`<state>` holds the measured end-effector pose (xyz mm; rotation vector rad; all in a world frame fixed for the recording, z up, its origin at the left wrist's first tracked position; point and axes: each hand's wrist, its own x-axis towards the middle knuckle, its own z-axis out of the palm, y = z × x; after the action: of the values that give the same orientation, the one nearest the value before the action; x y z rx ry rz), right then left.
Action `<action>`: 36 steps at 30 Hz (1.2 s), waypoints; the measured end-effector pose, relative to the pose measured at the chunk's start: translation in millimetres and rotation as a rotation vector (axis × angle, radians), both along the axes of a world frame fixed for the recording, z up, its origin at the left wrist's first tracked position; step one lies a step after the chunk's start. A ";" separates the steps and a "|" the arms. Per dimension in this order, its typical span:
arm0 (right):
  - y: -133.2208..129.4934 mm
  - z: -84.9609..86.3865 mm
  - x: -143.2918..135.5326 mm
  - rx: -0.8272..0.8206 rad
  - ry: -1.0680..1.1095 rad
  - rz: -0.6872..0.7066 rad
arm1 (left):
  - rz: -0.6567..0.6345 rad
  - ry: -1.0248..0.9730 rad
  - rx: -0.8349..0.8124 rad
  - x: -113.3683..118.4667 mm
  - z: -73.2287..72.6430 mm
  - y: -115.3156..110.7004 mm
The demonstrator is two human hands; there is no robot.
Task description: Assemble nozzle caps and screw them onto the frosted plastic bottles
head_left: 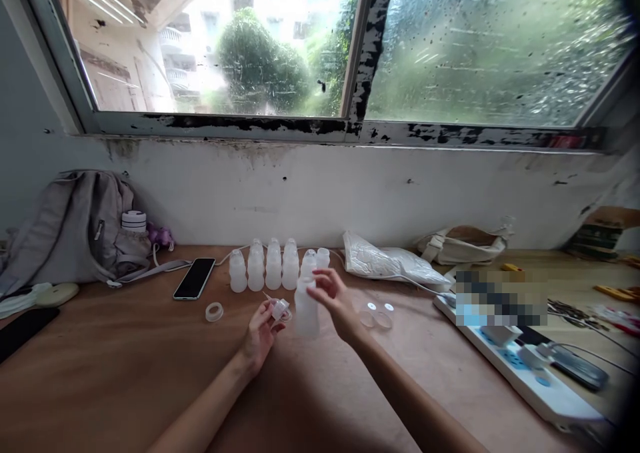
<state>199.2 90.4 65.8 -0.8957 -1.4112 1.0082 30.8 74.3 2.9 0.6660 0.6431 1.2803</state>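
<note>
My right hand [334,301] grips the neck of a frosted white plastic bottle [306,314] that stands on the brown table [125,380] in front of me. My left hand [261,333] holds a small white pump cap [280,309] just left of that bottle, its thin tube pointing up and left. Behind them stands a cluster of several identical capless bottles [273,265]. A small clear ring [214,312] lies to the left, and two clear round lids [376,314] lie to the right of my right hand.
A black phone [195,278] lies left of the bottles, with a grey backpack [70,230] and a tumbler [133,221] against the wall. A white plastic bag [390,261] and a beige pouch [463,243] sit at the back right. A white power strip [520,366] with plugs runs along the right.
</note>
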 end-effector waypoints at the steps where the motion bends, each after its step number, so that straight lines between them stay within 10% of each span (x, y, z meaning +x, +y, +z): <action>1: -4.2 -6.5 -3.5 -0.026 -0.056 0.056 | 0.003 -0.008 -0.009 2.7 -2.8 -1.8; 20: -24.8 -46.4 -27.2 0.033 -0.333 0.094 | 0.064 -0.169 -0.086 5.4 -10.2 -1.1; 36: -18.6 -35.6 -18.6 0.086 -0.545 -0.042 | 0.195 0.520 0.373 4.1 13.9 -8.0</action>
<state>180.6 71.8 30.2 -1.1859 -1.8615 0.6876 34.8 66.3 16.8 1.2945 0.9171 1.4327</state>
